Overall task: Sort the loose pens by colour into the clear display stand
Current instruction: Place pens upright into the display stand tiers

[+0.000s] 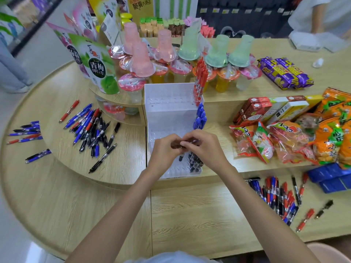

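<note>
Lying roughly crosswise, left to right, the dark pen (176,145) sits between the two hands just above the front tier of the clear display stand (165,95). It is blurred, so I can't say which end is the tip. The left hand (164,151) has its fingers curled and pinches one end, and the right hand (206,147) curls round the other. To my eye this is the readying step before slotting. The pen needs turning upright, tip down, then lowering into a free hole beside the black pens (195,161) standing on that tier. Blue pens (200,118) stand at the middle tier's right edge, red pens (200,80) on the top one. Loose pens (91,128) lie heaped on the wooden table (190,215) to the left, with another pile (277,198) to the right.
</note>
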